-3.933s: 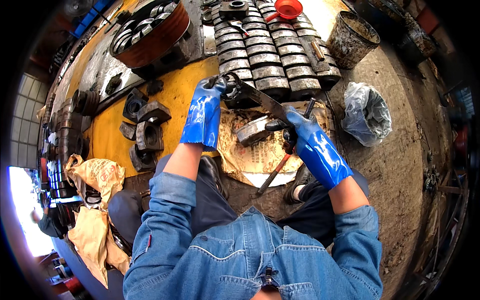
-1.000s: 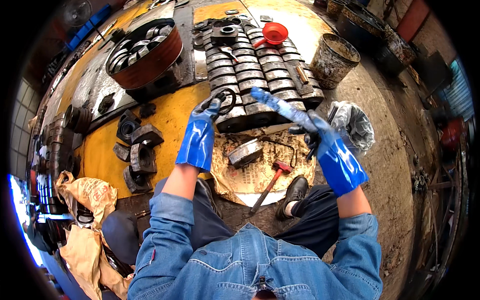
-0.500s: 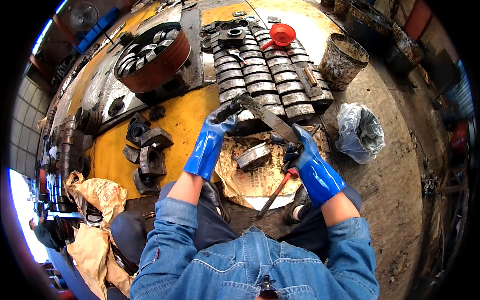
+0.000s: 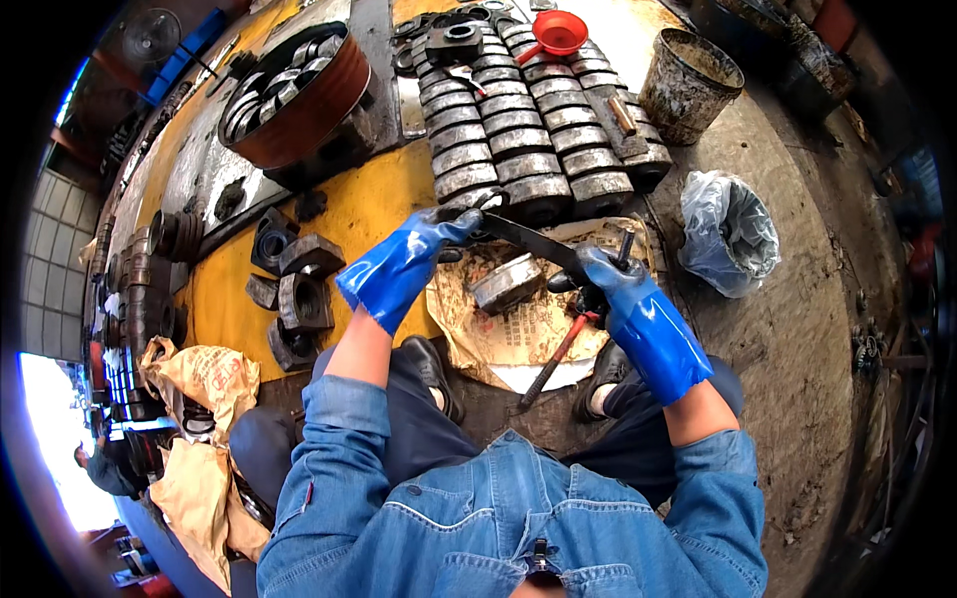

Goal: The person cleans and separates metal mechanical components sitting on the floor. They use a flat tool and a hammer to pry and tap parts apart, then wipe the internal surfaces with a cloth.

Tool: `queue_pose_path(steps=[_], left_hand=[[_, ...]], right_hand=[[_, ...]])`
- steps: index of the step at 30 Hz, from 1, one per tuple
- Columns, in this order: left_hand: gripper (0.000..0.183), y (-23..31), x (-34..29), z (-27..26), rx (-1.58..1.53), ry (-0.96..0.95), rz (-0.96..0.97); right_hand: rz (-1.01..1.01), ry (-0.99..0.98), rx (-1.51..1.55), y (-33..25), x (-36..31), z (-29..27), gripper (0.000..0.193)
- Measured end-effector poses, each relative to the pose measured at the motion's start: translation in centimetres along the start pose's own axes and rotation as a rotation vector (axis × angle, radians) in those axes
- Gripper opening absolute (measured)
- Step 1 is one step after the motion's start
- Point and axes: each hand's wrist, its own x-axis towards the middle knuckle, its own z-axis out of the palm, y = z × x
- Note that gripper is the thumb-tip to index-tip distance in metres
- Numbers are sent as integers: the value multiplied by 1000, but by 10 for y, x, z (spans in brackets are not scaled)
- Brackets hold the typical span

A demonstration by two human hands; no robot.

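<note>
My gloved left hand (image 4: 424, 244) is closed on one end of a dark flat metal strip (image 4: 533, 241). Closed round the other end is my gloved right hand (image 4: 610, 279), with a short dark rod (image 4: 626, 247) sticking up beside its fingers. Below the strip, a thick metal ring-shaped block (image 4: 506, 283) rests on a stained paper sack (image 4: 469, 329). A tool with a black ridged grip and a red neck (image 4: 560, 359) lies under my right hand, its far end hidden.
Rows of metal rings (image 4: 518, 149) stand ahead, with a red scoop (image 4: 558, 33) on top. Around are a rusty drum (image 4: 309, 120) of rings, a grimy bucket (image 4: 690, 85), a bag-lined container (image 4: 728, 234) and loose metal blocks (image 4: 304, 299). Paper bags (image 4: 204, 384) lie left.
The strip has turned so that its darker, narrower side shows. My left hand has shifted slightly left and down, my right slightly right. The view has tilted a little.
</note>
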Motion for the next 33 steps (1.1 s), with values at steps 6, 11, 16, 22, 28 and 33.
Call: queue_pose_path(steps=[6, 11, 16, 22, 28, 33], left_hand=[[31, -17, -7, -8, -247, -84, -99], [29, -24, -5, -6, -324, -7, -125], [25, -15, -7, -6, -359, -45, -156], [26, -22, -6, -6, -396, -100, -69], [24, -23, -3, -10, -346, -138, -116], [23, -23, -1, -9, -318, -120, -142]], right_hand=[[-23, -106, -667, -18, -5, 13, 40], [-375, -229, -989, -1, 6, 3, 36], [-483, -92, -1432, -38, -25, 18, 33], [-987, 10, -1319, -14, -16, 12, 28], [-998, 2, -1315, -14, -18, 11, 27], [-1028, 5, -1315, -12, -16, 11, 27]])
